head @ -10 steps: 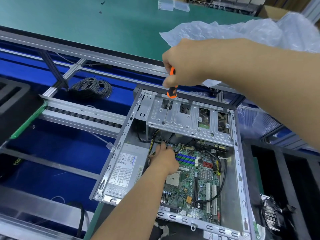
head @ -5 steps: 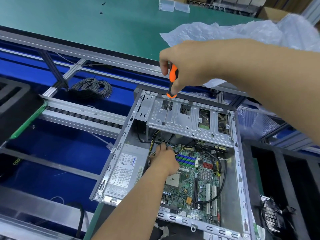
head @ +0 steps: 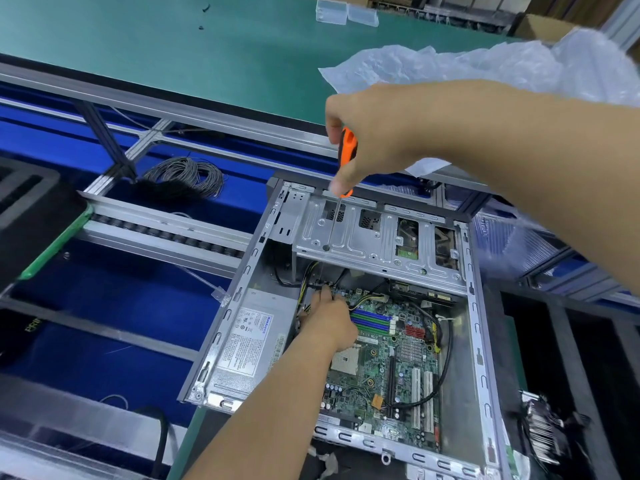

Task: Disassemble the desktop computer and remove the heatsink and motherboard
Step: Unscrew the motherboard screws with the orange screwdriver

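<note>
An open desktop case (head: 479, 327) lies on its side with the green motherboard (head: 384, 368) bolted inside. My right hand (head: 377, 133) grips an orange-handled screwdriver (head: 347, 150) upright; its thin shaft passes down through a hole in the silver drive cage (head: 377, 244). Below the cage, my left hand (head: 329, 322) reaches to the motherboard's upper left corner, fingers curled among the cables there; what they hold is hidden. A removed heatsink (head: 545, 431) lies to the right of the case.
The power supply (head: 249, 341) fills the case's left side. A black cable (head: 445, 348) loops over the board's right part. A coil of grey wire (head: 187, 174) lies on the blue surface at left. Crumpled bubble wrap (head: 467, 64) sits on the green bench behind.
My right hand has shifted its hold higher on the screwdriver handle, showing more orange, as if turning it. The left hand stays at the board's corner.
</note>
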A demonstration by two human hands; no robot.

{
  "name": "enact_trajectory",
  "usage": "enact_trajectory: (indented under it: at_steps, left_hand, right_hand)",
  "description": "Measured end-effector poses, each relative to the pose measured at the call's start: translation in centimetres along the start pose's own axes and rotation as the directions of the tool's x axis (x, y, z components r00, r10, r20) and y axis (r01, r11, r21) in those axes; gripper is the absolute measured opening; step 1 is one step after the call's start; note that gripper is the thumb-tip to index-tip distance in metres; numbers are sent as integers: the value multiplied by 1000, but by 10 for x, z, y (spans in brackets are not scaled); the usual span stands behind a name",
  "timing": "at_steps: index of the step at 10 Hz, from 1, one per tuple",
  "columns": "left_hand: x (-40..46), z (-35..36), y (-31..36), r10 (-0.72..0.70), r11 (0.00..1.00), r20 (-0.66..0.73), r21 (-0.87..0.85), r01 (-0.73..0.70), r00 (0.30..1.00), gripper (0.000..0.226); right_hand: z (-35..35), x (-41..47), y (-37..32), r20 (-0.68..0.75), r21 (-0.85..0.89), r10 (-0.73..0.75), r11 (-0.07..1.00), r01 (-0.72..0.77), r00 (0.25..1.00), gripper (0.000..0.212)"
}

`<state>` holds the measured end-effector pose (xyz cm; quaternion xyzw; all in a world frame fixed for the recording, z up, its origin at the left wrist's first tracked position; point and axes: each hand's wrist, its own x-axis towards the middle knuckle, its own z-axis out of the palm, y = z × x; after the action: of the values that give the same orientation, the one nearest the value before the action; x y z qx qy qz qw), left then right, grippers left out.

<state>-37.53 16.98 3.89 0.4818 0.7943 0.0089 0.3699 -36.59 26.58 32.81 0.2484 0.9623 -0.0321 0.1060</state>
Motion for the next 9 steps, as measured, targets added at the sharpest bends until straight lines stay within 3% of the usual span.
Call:
enact_trajectory:
  at_steps: [2,4,5,6,8,9]
  left_hand:
    - [1,0,0,-3,1000,3,1,3,1000,73]
    - [2,0,0,-9,1000,5,8,9,1000,73]
    - [2,0,0,-5,1000,1,6,5,1000,72]
    - [1,1,-1,-4,1000,-4,0,4,1000,72]
    - [1,0,0,-4,1000,-3,1,4,1000,72]
    - [1,0,0,-2,1000,-2,5,2,1000,72]
  right_hand:
    - [8,1,2,-103,-88,-2,996,-7,995,27]
    - [7,3,4,-13,-36,82,996,-82,997,55]
    - [10,5,2,-85,-175,128,974,-141,988,59]
    - [10,8,-1,-106,-223,91,968,-113,990,48]
    - [5,2,2,-39,55,61,997,-59,997,37]
    - [9,3,4,-49,13,95,995,-95,994,50]
